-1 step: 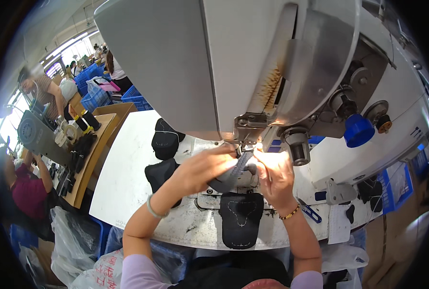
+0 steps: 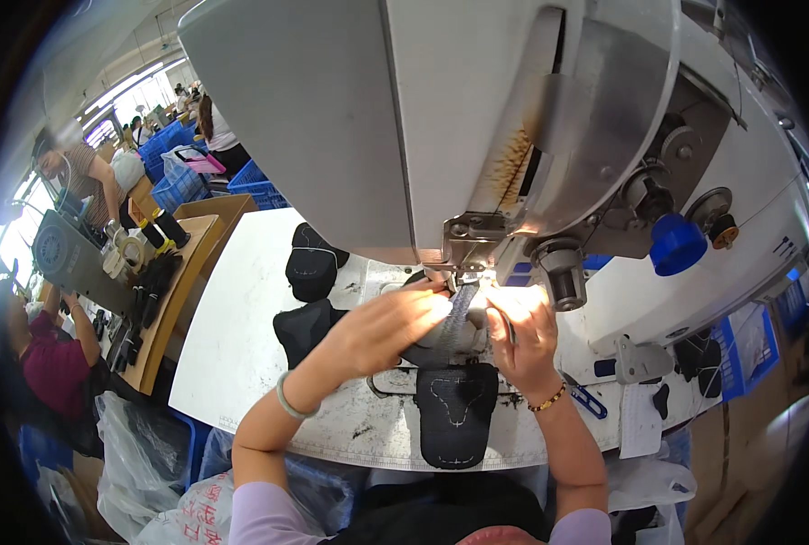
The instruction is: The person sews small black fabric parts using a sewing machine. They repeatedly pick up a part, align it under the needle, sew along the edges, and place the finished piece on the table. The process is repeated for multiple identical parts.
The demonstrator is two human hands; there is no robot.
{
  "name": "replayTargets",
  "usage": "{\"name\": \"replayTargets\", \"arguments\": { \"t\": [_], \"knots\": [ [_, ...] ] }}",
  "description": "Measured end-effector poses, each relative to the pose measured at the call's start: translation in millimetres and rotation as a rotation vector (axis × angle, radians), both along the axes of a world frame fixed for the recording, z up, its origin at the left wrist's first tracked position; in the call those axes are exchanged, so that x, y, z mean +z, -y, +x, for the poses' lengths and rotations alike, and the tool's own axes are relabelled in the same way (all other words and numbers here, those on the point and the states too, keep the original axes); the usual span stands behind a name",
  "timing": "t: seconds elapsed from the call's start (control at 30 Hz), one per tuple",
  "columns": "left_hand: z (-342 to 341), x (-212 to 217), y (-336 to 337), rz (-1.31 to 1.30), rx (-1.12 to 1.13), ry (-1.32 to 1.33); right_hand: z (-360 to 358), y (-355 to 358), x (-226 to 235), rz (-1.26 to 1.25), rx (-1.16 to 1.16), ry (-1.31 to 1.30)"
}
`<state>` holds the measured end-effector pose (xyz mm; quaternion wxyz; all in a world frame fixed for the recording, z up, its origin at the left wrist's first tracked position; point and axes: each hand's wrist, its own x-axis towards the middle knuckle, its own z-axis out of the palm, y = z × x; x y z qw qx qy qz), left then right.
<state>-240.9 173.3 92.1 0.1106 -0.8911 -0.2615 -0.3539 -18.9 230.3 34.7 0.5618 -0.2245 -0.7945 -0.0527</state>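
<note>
A dark fabric piece with a grey woven strip (image 2: 454, 329) lies under the needle and presser foot (image 2: 466, 270) of a large sewing machine (image 2: 305, 118). From the left, my left hand (image 2: 391, 325) has its fingers closed on the piece's edge, close to the foot. On the other side my right hand (image 2: 524, 338) is pinched, its fingertips by the foot in bright lamp light; what they grip is washed out. A black padded piece with white stitched marks (image 2: 457, 418) rests flat on the table nearer me, just below the strip.
More black padded pieces (image 2: 312, 272) lie on the white machine table (image 2: 232, 336) at left. Blue-handled snips (image 2: 586, 397) lie right of my right wrist. A blue crate (image 2: 748, 350) stands at far right. Co-workers sit and stand at left beyond a wooden bench (image 2: 182, 291).
The grey strip has turned and shows flatter and wider between my hands. My left hand has shifted slightly right; my right hand stays nearly in place.
</note>
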Motion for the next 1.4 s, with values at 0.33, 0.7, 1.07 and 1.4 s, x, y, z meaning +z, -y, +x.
{"name": "replayTargets", "arguments": {
  "t": [0.33,0.7,1.07,1.4],
  "knots": [
    [31.4,-6.9,17.8,0.134,0.22,0.028,-6.2,26.4,11.5,0.24,0.147,0.098],
    [42.4,-16.0,15.1,0.175,0.315,0.095,4.8,20.2,17.8,0.199,0.137,0.143],
    [33.5,-23.0,0.9,0.174,0.237,0.165,1.1,19.2,21.4,0.115,0.093,0.162],
    [24.1,-36.8,-17.0,0.085,0.164,0.344,-3.6,23.4,19.8,0.013,0.033,0.188]
  ]
}}
